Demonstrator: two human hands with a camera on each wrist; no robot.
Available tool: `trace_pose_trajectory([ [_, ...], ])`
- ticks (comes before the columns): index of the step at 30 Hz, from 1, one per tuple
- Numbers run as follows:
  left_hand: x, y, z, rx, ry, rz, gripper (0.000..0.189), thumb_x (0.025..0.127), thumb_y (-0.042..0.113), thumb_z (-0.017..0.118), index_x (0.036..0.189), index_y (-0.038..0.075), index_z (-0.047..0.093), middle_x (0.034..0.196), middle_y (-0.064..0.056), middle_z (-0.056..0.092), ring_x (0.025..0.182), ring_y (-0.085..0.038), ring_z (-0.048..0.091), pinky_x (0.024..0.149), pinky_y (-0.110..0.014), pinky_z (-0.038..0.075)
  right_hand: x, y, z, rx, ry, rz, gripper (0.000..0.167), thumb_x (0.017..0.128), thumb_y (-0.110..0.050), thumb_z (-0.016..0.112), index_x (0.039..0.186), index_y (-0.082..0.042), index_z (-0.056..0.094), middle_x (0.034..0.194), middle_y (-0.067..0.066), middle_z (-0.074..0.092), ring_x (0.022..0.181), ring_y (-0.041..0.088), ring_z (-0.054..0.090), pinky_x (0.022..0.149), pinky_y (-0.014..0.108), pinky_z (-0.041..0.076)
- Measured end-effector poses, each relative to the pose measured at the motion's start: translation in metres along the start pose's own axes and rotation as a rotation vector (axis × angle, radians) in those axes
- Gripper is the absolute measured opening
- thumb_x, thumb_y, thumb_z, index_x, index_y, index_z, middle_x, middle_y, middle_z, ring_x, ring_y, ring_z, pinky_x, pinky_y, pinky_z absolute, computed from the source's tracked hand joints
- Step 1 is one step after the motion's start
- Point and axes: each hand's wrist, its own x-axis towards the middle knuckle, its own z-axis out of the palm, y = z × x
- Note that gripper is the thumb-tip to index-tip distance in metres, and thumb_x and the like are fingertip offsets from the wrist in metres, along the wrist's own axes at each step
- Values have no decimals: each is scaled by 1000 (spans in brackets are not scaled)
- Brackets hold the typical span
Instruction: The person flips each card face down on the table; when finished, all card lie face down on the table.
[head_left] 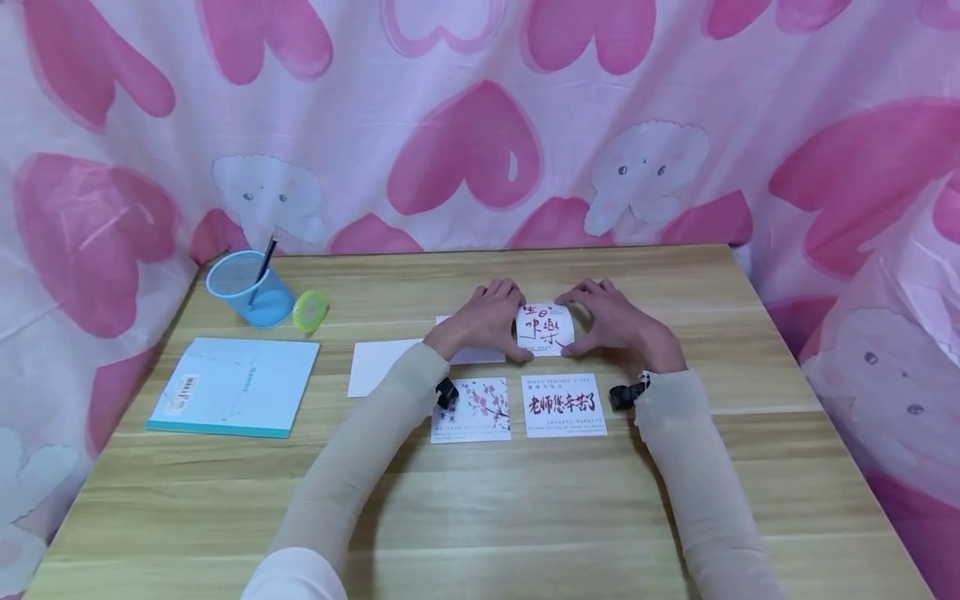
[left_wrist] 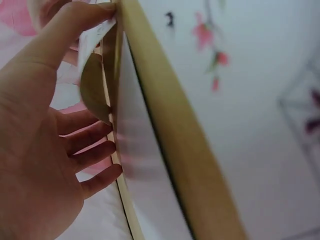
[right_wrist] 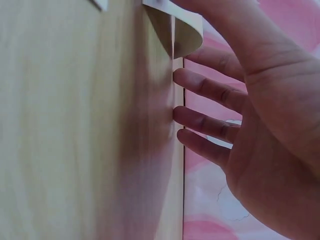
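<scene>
A white card with red brush characters [head_left: 546,331] is bowed upward between the two hands at the back of the table. My left hand [head_left: 491,319] pinches its left edge between thumb and fingers. At the opposite edge, my right hand [head_left: 613,321] grips it the same way. Both wrist views show the curved card [right_wrist: 190,37], with the other fingertips down at the tabletop. Nearer to me lie a plum-blossom card [head_left: 480,412] and a card with red lettering [head_left: 564,406], side by side. A plain white card [head_left: 378,367] lies partly behind the left forearm.
At the left, a blue mesh pen cup [head_left: 270,307] holds a dark pen. Beside it stands a green roll of tape [head_left: 310,311]. A light blue notebook [head_left: 240,383] lies in front of them. A pink heart-patterned curtain [head_left: 465,150] hangs behind the wooden table [head_left: 525,517].
</scene>
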Motion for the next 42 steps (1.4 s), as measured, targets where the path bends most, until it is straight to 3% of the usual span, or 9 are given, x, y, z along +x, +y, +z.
trace_pose_trajectory([
  [9,-3,4,-3,58,39,-7,112,62,76,71,144,8,37,135,-5,43,122,-20,38,106,-42,31,1,-8,4,93,-26,-4,117,61,-45,92,153,-11,27,150,11,32,132,34,26,109,57,20],
  [16,-5,5,-6,18,58,-4,117,61,77,72,148,8,34,134,-4,42,122,-19,37,105,-45,33,2,-10,6,80,-2,-41,111,62,-38,93,150,-10,32,142,7,37,124,27,32,106,50,31],
  [22,-2,9,-2,-10,77,12,117,59,80,72,148,13,37,131,-2,39,119,-17,36,100,-42,33,1,-18,7,90,8,-120,109,63,-40,93,148,-7,34,141,10,37,124,28,34,105,50,33],
  [27,0,11,1,-17,79,10,112,61,75,75,147,12,39,134,-3,37,120,-18,34,102,-41,32,1,-22,7,81,18,-107,110,63,-38,93,148,-6,32,142,10,36,125,28,34,106,50,32],
  [30,0,10,0,-49,94,-3,113,61,72,78,148,12,37,140,-5,33,123,-19,31,104,-40,29,-2,-24,3,131,33,-87,119,63,-38,93,153,-8,21,150,12,29,133,30,28,108,52,29],
  [35,-3,6,-7,-189,161,-23,115,59,68,82,149,12,36,142,-7,30,124,-19,29,99,-37,26,-9,-27,-10,239,102,-53,136,60,-42,94,157,-20,2,154,13,22,139,33,23,106,55,32],
  [38,-6,6,-11,-379,171,2,111,60,62,84,147,12,37,138,-8,34,120,-20,34,95,-36,31,-11,-24,-14,276,94,-83,130,62,-41,93,156,-18,7,151,14,26,136,35,27,104,55,34],
  [42,-9,8,-14,-677,144,83,107,65,48,88,148,12,31,136,-11,36,122,-25,38,97,-40,39,-8,-21,-13,337,28,-158,115,67,-39,91,153,-11,21,151,11,29,136,36,29,106,56,31],
])
